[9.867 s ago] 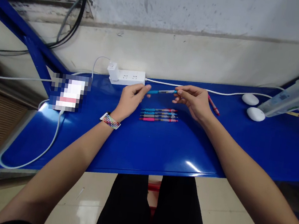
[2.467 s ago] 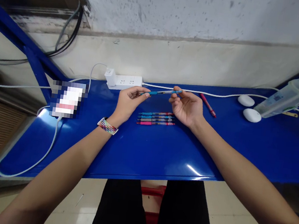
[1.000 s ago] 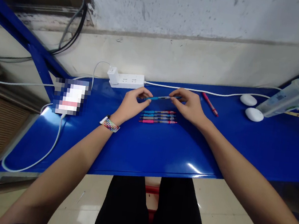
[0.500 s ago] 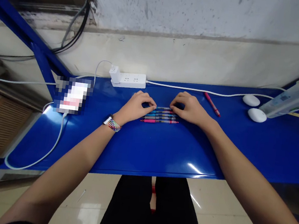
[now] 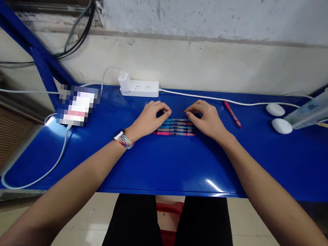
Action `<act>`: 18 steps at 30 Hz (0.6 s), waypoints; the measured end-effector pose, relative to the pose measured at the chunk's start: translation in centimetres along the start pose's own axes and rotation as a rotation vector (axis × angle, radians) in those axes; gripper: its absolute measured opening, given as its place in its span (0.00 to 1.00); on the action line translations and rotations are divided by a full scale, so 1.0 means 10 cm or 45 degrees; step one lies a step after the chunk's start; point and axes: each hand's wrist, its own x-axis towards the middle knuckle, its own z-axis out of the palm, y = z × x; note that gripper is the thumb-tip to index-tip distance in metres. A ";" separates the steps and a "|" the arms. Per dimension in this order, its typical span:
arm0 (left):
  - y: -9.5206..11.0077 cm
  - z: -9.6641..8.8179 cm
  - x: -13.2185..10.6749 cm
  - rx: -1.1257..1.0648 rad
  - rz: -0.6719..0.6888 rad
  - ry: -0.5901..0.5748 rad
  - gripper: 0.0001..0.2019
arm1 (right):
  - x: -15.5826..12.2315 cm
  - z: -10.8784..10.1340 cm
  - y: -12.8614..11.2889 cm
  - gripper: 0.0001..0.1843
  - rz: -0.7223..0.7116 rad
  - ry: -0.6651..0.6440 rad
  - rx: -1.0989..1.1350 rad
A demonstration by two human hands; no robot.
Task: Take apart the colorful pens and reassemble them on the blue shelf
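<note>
Several pens lie side by side in a row on the blue table [image 5: 158, 166], the nearest a pink pen [image 5: 177, 133]. My left hand [image 5: 149, 119] rests at the row's left end, fingers curved, thumb and index tips slightly apart with no pen visible between them. A watch with a colourful band [image 5: 124, 138] is on that wrist. At the far right end of the row, my right hand [image 5: 207, 118] holds a similar curve, its thumb and index parted and nothing seen in them. Both hands partly cover the pen ends.
A red pen [image 5: 232, 114] lies apart, right of my right hand. Against the wall sits a white power strip [image 5: 144, 88] with a cable running right. Two white rounded devices [image 5: 282, 126] and a tilted clear plastic container [image 5: 317, 109] are at right. A blurred-out phone [image 5: 78, 105] is at left.
Both hands have let go of the farthest pen's ends and shifted slightly away from it. That pen now lies with the row. My legs have spread apart.
</note>
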 end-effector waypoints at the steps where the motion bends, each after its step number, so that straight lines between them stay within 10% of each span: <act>1: 0.04 0.02 -0.01 -0.051 -0.016 0.035 0.07 | -0.01 0.05 -0.02 0.10 0.047 0.093 0.081; 8: 0.17 0.19 -0.04 -0.440 -0.124 0.378 0.07 | -0.07 0.38 -0.15 0.12 0.323 0.322 0.539; 18: 0.19 0.25 -0.02 -0.708 -0.295 0.396 0.13 | -0.08 0.43 -0.27 0.11 0.421 0.341 0.675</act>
